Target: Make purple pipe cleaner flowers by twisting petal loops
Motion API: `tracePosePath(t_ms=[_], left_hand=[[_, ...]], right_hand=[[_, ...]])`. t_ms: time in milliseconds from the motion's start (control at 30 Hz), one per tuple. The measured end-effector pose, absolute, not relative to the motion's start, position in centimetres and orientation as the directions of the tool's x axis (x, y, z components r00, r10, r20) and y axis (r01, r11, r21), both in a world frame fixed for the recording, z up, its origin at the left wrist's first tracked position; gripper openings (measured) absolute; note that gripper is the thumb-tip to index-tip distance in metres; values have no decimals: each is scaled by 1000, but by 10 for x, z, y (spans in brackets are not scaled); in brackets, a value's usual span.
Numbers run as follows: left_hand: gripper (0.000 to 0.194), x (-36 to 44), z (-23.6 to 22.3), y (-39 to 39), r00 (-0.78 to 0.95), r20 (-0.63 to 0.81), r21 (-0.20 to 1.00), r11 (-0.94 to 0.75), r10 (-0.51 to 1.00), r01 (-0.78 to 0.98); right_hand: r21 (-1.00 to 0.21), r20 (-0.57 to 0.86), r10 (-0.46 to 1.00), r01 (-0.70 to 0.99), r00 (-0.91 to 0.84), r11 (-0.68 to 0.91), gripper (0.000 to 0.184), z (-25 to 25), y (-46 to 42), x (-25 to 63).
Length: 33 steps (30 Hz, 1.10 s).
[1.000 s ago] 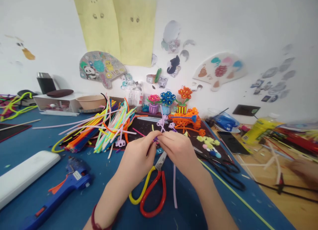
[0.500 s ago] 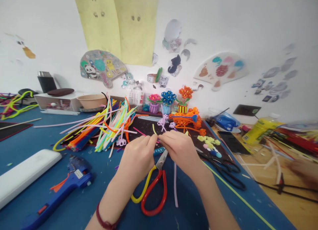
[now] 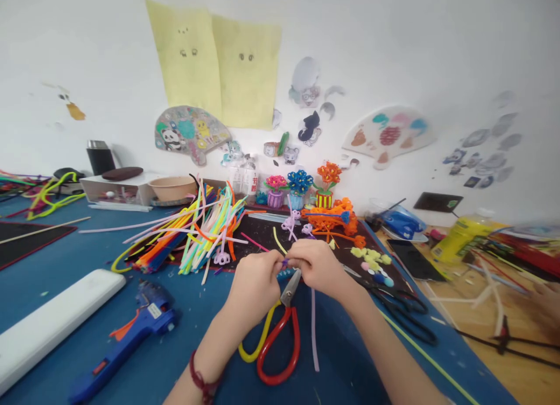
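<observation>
My left hand and my right hand meet over the mat, fingertips pinched together. Between them shows a bit of dark purple pipe cleaner; most of it is hidden by the fingers. Just below lie scissors with one red and one yellow handle, their blades partly under my right hand. A pale lilac pipe cleaner hangs or lies below my right hand. Beyond the hands are lilac looped pipe-cleaner flowers and a yellow stem.
Left are a blue glue gun, a white case and a pipe-cleaner bundle. Finished flower pots stand by the wall. Right are black scissors, pompoms, a phone and another person's hand.
The view has tilted up a little, so the scene sits lower and slightly to the right. Both hands stay pinched together; the purple pipe cleaner now shows between the fingertips.
</observation>
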State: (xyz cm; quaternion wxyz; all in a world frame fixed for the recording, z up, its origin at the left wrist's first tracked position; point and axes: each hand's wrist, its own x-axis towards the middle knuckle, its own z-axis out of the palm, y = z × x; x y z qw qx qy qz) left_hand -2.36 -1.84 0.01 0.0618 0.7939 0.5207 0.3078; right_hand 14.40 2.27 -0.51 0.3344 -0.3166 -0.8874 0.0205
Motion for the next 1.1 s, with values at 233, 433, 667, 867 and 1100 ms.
tracePosePath(t_ms=[233, 433, 667, 867, 1100], left_hand=[[22, -29, -3, -12, 348, 128, 834, -290, 929, 469], [22, -27, 2, -16, 373, -13, 950, -106, 928, 295], [11, -23, 3, -15, 408, -182, 982, 184, 894, 37], [22, -27, 10, -20, 508, -98, 990, 137, 856, -41], [17, -28, 20, -26, 393, 326, 755, -486, 860, 439]], right_hand=[[-208, 575, 551, 543, -605, 814, 22, -17, 16, 148], [-97, 614, 517, 593, -597, 799, 24, -13, 6, 146], [157, 720, 340, 620, -605, 769, 25, -13, 6, 143], [-199, 749, 480, 536, -457, 820, 27, -7, 2, 144], [-890, 339, 766, 77, -546, 449, 33, -10, 13, 156]])
